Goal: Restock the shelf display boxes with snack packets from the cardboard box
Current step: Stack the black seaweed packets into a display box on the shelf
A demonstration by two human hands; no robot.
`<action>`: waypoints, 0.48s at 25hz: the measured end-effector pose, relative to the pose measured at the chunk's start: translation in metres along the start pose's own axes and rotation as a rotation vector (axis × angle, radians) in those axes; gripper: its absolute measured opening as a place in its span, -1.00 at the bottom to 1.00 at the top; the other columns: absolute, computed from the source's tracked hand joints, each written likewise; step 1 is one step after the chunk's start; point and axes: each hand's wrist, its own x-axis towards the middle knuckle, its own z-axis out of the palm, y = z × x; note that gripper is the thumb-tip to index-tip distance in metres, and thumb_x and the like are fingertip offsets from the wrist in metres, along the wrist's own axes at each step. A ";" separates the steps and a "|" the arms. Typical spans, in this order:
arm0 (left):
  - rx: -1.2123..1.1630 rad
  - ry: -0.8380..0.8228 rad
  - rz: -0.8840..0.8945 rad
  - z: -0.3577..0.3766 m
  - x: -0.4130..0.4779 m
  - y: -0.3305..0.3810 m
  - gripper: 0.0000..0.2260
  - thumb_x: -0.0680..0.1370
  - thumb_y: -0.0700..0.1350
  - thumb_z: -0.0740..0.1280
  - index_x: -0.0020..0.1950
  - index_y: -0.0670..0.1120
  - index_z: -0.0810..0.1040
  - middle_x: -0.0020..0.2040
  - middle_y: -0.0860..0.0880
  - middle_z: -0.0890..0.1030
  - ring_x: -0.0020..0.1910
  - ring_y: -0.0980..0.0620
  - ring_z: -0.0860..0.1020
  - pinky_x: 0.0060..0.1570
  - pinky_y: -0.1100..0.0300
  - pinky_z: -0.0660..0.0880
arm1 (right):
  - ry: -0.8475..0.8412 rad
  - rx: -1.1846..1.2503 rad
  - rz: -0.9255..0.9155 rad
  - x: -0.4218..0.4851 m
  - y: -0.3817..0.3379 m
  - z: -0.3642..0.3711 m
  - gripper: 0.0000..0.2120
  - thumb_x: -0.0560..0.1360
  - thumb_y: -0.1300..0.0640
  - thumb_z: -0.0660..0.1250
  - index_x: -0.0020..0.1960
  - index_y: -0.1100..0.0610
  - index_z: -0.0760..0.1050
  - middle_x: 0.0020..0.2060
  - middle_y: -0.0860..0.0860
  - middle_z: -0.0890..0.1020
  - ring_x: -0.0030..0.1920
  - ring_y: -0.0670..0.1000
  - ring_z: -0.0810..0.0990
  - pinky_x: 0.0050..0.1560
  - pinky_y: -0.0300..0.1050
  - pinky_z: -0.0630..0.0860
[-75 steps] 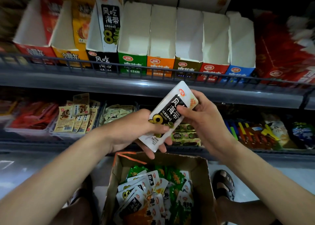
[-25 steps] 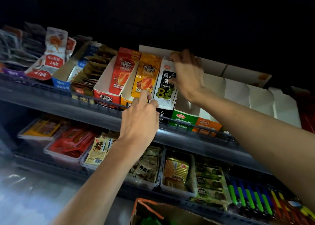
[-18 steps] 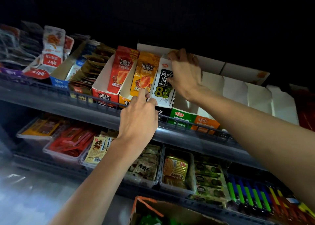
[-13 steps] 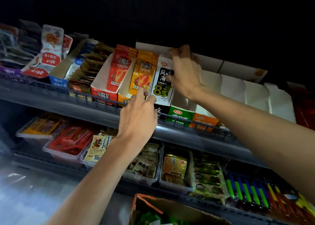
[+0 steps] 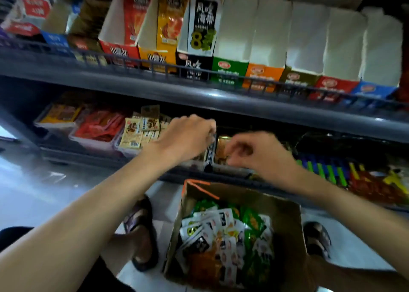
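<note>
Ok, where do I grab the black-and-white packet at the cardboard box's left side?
Probably pinch its exposed left edge, coming from straight above. The packet seems to lie nearly flat on top, and the walls of the cardboard box block any sideways reach.

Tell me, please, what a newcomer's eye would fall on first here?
The row of empty white display boxes on the upper shelf stands out, with one black-and-white packet upright just left of them. Below, the cardboard box on the floor holds heaped snack packets, the left hand and right hand above it.
</note>
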 end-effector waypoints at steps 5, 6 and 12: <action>0.017 -0.552 -0.164 0.099 -0.038 -0.013 -0.66 0.60 -0.07 0.23 0.36 -0.12 0.33 0.06 -0.14 0.57 -0.10 -0.13 0.53 -0.23 0.09 0.40 | -0.512 -0.047 0.367 -0.049 0.119 0.101 -0.90 0.51 0.08 0.44 0.02 -0.02 0.59 -0.22 -0.15 0.58 -0.20 -0.24 0.58 -0.25 -0.38 0.41; 0.002 -0.639 -0.224 0.116 -0.046 -0.016 -0.56 0.61 -0.07 0.23 0.44 -0.16 0.22 0.08 -0.17 0.56 -0.06 -0.16 0.54 -0.23 0.08 0.39 | -0.548 -0.089 0.400 -0.053 0.138 0.121 -0.88 0.52 0.05 0.42 0.06 -0.01 0.59 -0.17 -0.13 0.58 -0.12 -0.18 0.60 -0.21 -0.36 0.43; -0.086 -0.717 -0.414 0.190 -0.073 -0.024 -0.51 0.64 -0.08 0.19 0.51 -0.18 0.12 0.24 -0.22 0.50 0.19 -0.24 0.48 0.02 0.04 0.30 | -0.576 -0.405 0.197 -0.052 0.191 0.234 -0.51 0.50 0.19 0.40 0.39 0.02 0.39 0.32 0.07 0.47 0.30 0.11 0.49 0.16 0.02 0.51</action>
